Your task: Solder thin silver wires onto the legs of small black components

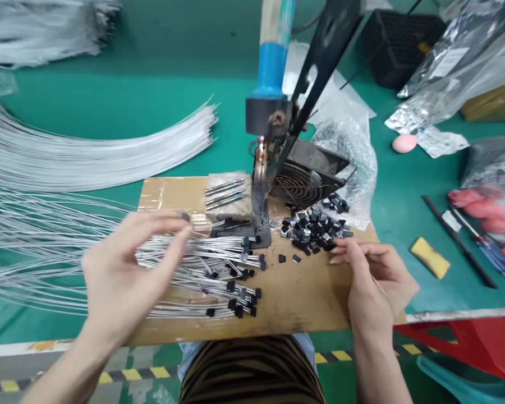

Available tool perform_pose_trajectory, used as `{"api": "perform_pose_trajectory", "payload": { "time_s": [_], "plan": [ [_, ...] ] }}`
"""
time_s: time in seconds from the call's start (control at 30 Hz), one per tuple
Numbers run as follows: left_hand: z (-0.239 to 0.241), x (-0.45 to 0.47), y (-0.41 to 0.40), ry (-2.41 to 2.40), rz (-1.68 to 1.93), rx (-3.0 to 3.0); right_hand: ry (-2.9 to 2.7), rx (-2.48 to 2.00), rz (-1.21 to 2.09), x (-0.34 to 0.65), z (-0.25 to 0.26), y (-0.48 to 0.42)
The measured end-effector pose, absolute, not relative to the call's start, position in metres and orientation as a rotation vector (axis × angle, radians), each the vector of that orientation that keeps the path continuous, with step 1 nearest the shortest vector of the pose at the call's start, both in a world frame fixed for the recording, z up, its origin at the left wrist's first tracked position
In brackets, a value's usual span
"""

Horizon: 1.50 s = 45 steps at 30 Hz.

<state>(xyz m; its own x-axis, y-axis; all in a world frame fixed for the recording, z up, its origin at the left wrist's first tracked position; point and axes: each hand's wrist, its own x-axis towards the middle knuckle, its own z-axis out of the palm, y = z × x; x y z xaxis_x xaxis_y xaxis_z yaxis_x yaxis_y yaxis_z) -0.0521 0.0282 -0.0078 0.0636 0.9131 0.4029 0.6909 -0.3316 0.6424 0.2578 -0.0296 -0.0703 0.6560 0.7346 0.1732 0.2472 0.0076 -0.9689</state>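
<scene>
L hand (122,266) pinching a wire (208,226) left of the iron (271,73)! R hand (372,289) by black connectors (315,227) right of it, can't tell its grip; prob. best: wire steady.

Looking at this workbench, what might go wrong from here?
If hot, the soldering iron might scorch the nearby white wires. Those wires overlap near the left hand, so they may tangle. The right hand, at the edge of the black connector pile, might scatter it.

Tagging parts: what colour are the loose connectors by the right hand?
The connectors: black, with silvery bits; head view.
</scene>
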Motion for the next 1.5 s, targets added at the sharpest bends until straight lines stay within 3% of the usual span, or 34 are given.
{"api": "perform_pose_trajectory", "payload": {
  "time_s": [0.13,0.37,1.03,1.5],
  "plan": [
    [-0.001,-0.083,0.099,1.951,0.718,2.299,-0.807,-1.532,0.492,0.261,-0.075,-0.030],
    [-0.035,-0.104,0.196,1.854,0.586,2.365,-0.781,-1.508,0.560,0.263,-0.074,-0.030],
    [-0.026,-0.114,0.153,1.805,1.082,1.965,-0.772,-1.551,0.593,0.261,-0.075,-0.031],
    [-0.026,-0.104,0.154,1.820,1.186,1.749,-0.792,-1.519,0.620,0.260,-0.073,-0.030]
  ]
}}
